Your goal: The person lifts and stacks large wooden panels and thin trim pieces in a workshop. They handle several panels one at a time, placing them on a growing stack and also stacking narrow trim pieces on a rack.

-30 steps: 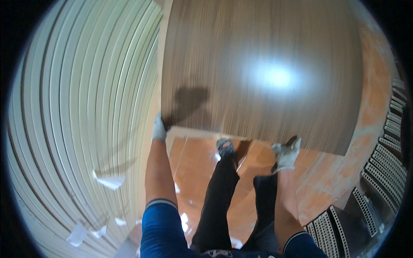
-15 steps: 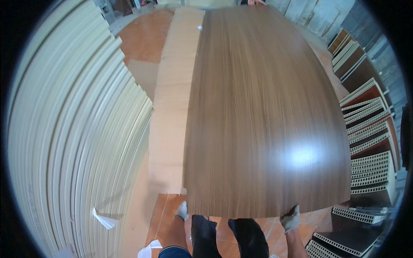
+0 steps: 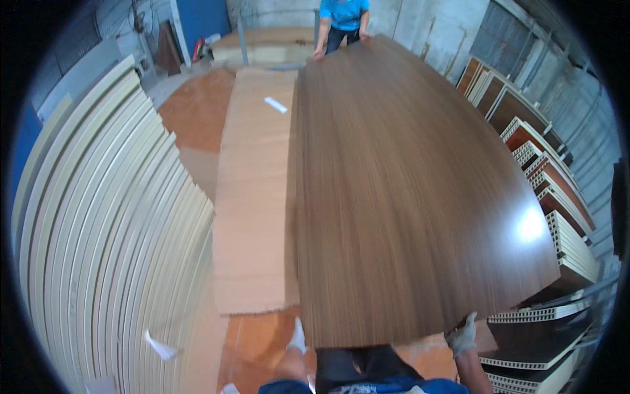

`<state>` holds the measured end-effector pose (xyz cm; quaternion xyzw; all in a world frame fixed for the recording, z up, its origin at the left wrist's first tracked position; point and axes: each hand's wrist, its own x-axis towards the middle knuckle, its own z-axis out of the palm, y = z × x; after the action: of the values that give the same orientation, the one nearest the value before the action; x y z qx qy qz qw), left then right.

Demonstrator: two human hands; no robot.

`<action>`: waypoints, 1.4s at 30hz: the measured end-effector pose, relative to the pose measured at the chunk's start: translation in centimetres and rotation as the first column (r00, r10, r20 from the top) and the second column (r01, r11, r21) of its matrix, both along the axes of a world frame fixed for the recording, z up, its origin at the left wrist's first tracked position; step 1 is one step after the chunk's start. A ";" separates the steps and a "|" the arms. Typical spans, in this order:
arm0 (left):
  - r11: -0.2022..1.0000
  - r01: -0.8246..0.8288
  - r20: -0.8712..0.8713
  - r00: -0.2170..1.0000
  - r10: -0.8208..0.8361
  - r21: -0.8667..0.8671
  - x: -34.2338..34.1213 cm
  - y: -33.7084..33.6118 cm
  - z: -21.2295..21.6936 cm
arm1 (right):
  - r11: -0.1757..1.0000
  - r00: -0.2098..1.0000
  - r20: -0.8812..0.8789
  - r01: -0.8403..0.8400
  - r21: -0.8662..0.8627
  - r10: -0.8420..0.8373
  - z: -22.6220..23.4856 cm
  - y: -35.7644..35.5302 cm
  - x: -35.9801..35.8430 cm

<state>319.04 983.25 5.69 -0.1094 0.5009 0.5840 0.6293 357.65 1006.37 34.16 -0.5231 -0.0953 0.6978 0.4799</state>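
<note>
A large dark-brown wood-grain panel stretches away from me, carried between me and a co-worker. My right hand, in a pale glove, grips its near edge towards the right, thumb on top and fingers partly hidden beneath. At the near left corner is my left hand, also gloved, closed on the edge with most of its fingers out of sight. At the far end, a person in a blue shirt has both hands on the panel's far edge. Beneath and to the left lies a light-brown board.
A tall row of cream panels stands close on my left, with a white scrap against it. Along the right wall lean brown panels with hollow cores. A white strip lies on the light-brown board. The floor is orange tile.
My view has tilted up, bringing the co-worker into sight. The panel has turned slightly, its near right corner shifting right and up in view. Both my hands stay on its near edge.
</note>
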 end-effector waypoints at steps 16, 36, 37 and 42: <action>0.990 0.022 -0.248 0.967 -0.056 -0.137 8.6 10.1 11.8 | 0.932 0.983 -0.176 -0.018 -0.363 -0.050 -9.9 16.7 13.0; 0.938 -0.147 -0.855 0.474 -0.212 -0.314 35.7 40.1 36.9 | 0.782 0.942 -0.020 -0.288 -0.553 0.334 -24.0 44.4 28.2; 0.914 -0.144 -0.847 0.452 -0.281 -0.380 37.7 41.8 37.4 | 0.740 0.940 -0.055 -0.300 -0.602 0.337 -24.9 46.7 29.9; 0.938 -0.165 -0.865 0.460 -0.200 -0.304 45.3 50.8 37.8 | 0.650 0.864 0.090 -0.300 -0.698 0.495 -25.1 57.9 35.8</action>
<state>364.33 1034.09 43.51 0.1067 0.8495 0.4507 0.2527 393.45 1064.23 9.01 -0.7150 -0.0197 0.6945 0.0776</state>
